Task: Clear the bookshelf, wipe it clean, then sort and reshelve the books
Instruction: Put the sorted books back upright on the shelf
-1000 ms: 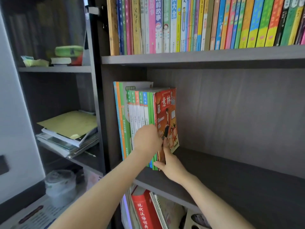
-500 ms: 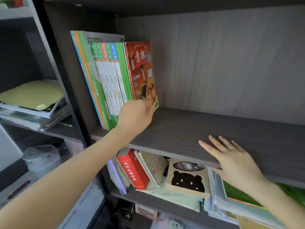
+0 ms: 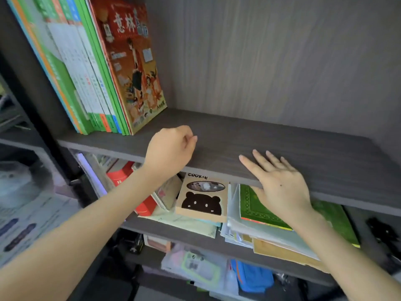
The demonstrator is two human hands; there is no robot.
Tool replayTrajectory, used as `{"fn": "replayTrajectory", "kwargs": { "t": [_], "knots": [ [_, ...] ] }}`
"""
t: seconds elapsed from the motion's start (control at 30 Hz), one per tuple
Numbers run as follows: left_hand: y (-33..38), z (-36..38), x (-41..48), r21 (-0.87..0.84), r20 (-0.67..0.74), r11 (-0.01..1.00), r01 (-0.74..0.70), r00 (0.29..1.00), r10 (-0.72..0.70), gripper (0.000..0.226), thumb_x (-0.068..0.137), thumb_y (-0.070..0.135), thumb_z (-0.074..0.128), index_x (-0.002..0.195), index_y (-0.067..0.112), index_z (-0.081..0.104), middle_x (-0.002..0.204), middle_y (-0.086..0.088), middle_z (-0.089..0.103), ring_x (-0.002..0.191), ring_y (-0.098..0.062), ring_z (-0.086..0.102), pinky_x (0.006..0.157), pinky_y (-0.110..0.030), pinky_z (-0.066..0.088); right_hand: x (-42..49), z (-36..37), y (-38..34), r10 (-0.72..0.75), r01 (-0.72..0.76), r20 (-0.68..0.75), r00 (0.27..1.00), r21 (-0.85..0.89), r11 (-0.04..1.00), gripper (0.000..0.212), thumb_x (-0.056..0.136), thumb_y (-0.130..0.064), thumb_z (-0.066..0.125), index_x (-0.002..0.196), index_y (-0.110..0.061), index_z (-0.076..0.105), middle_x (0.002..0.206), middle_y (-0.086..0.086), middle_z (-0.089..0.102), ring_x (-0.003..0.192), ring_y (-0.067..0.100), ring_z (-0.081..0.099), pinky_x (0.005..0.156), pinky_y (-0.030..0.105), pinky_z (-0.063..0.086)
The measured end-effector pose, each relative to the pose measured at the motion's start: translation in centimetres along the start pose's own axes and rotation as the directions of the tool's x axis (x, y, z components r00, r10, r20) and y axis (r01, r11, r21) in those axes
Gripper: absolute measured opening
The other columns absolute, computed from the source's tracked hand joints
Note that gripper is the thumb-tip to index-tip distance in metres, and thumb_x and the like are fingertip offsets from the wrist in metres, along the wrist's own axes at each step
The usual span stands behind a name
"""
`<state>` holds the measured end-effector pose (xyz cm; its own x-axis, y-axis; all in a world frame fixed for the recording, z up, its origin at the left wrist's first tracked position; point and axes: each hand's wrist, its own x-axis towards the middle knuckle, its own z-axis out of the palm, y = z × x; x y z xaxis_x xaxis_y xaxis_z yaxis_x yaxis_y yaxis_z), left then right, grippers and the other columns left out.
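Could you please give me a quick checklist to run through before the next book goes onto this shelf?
1. Left hand free: ok, curled, holding nothing.
2. Right hand free: ok, flat on the front edge of the shelf, fingers straight.
3. Books steady: ok, standing packed together at the left end, magazine outermost.
4. Room beside them: ok, the shelf is bare to the right of the magazine.
5. Next book within reach: ok, a green book lies on the lower shelf, just below the right hand.
6. Shelf wiped clean: cannot tell.
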<state>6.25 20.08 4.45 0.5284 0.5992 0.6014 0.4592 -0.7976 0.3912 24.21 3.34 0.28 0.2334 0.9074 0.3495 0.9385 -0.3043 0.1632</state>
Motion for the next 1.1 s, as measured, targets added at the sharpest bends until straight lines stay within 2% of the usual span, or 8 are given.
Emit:
{"fn": "replayTrajectory", "kwargs": {
  "t": [0.07, 0.13, 0.27, 0.53, 0.7, 0.83, 0.93, 1.1],
  "knots": [
    [0.7, 0.1, -2.3, -0.007, -0.022, 0.996, 0.094, 0.995, -0.094, 0.015, 0.092, 0.021, 0.058, 0.086, 0.01, 0.067, 0.072, -0.001, 0.066, 0.071, -0.021, 0.061, 0.066, -0.032, 0.049, 0.2, 0.1, -0.1, 0.017, -0.018, -0.014, 1.0, -0.026, 0.999, 0.056, 0.084, -0.054, 0.058, 0.132, -0.025, 0.058, 0.129, 0.015, 0.061, 0.112, 0.04, 0.061, 0.093, 0.053, 0.05],
    [1.6, 0.0, -5.1, -0.013, -0.107, 0.99, 0.139, 0.985, -0.139, 0.012, 0.091, 0.015, 0.059, 0.087, 0.009, 0.068, 0.078, -0.002, 0.066, 0.073, -0.021, 0.061, 0.066, -0.032, 0.048, 0.0, 0.3, -0.1, 0.014, -0.014, 0.007, 1.0, -0.034, 0.999, 0.069, 0.086, -0.069, 0.031, 0.135, -0.026, 0.055, 0.132, 0.015, 0.059, 0.117, 0.04, 0.058, 0.097, 0.05, 0.046],
    [3.4, -1.2, -9.3, -0.01, -0.223, 0.968, 0.252, 0.943, -0.248, 0.013, 0.086, 0.013, 0.056, 0.082, 0.009, 0.067, 0.075, 0.002, 0.064, 0.068, -0.018, 0.059, 0.062, -0.033, 0.05, 0.0, 0.4, 0.0, -0.028, 0.028, -0.061, 0.998, 0.003, 1.0, 0.077, 0.087, -0.072, 0.019, 0.136, -0.024, 0.053, 0.133, 0.019, 0.057, 0.119, 0.044, 0.055, 0.098, 0.052, 0.044],
    [3.5, -3.4, -16.3, 0.109, -0.117, 0.904, 0.413, 0.909, -0.401, 0.015, 0.087, 0.006, 0.054, 0.087, 0.009, 0.069, 0.078, 0.0, 0.066, 0.069, -0.018, 0.06, 0.067, -0.032, 0.053, 0.2, 1.6, 0.2, -0.043, 0.052, -0.252, 0.967, 0.03, 0.998, 0.069, 0.094, -0.065, 0.023, 0.137, -0.02, 0.052, 0.13, 0.025, 0.057, 0.114, 0.05, 0.054, 0.093, 0.053, 0.043],
    [3.0, -3.3, -20.7, 0.182, -0.063, 0.878, 0.442, 0.897, -0.438, 0.016, 0.086, 0.004, 0.054, 0.089, 0.01, 0.068, 0.076, 0.006, 0.059, 0.066, -0.017, 0.057, 0.065, -0.03, 0.051, 0.7, 2.0, -0.5, -0.051, 0.064, -0.261, 0.964, 0.039, 0.997, 0.068, 0.095, -0.063, 0.024, 0.137, -0.015, 0.049, 0.13, 0.03, 0.054, 0.116, 0.05, 0.051, 0.091, 0.05, 0.042],
    [3.0, -3.5, -23.3, 0.2, -0.046, 0.835, 0.514, 0.856, -0.515, 0.015, 0.088, 0.006, 0.052, 0.09, 0.01, 0.067, 0.08, 0.001, 0.063, 0.071, -0.018, 0.057, 0.066, -0.03, 0.048, 0.2, 1.8, -3.5, -0.133, 0.174, -0.294, 0.947, 0.118, 0.978, 0.067, 0.094, -0.057, 0.033, 0.136, -0.007, 0.046, 0.138, 0.025, 0.049, 0.127, 0.043, 0.045, 0.104, 0.052, 0.033],
    [3.1, -4.5, -24.9, 0.218, -0.049, 0.805, 0.552, 0.83, -0.556, 0.017, 0.088, 0.007, 0.05, 0.092, 0.01, 0.066, 0.08, 0.004, 0.058, 0.073, -0.018, 0.054, 0.066, -0.029, 0.045, -2.0, 2.3, -7.0, -0.202, 0.281, -0.38, 0.903, 0.166, 0.945, 0.052, 0.094, -0.045, 0.043, 0.13, -0.009, 0.053, 0.141, 0.023, 0.047, 0.131, 0.04, 0.041, 0.11, 0.052, 0.025],
    [4.0, -6.9, -27.8, 0.228, -0.088, 0.773, 0.592, 0.803, -0.589, 0.02, 0.091, 0.007, 0.047, 0.095, 0.009, 0.066, 0.084, 0.0, 0.062, 0.078, -0.025, 0.058, 0.071, -0.036, 0.049, -6.2, 3.2, -12.4, -0.312, 0.437, -0.408, 0.858, 0.257, 0.862, 0.036, 0.092, -0.032, 0.049, 0.114, -0.008, 0.065, 0.13, 0.02, 0.058, 0.121, 0.038, 0.053, 0.108, 0.053, 0.031]
  ]
}}
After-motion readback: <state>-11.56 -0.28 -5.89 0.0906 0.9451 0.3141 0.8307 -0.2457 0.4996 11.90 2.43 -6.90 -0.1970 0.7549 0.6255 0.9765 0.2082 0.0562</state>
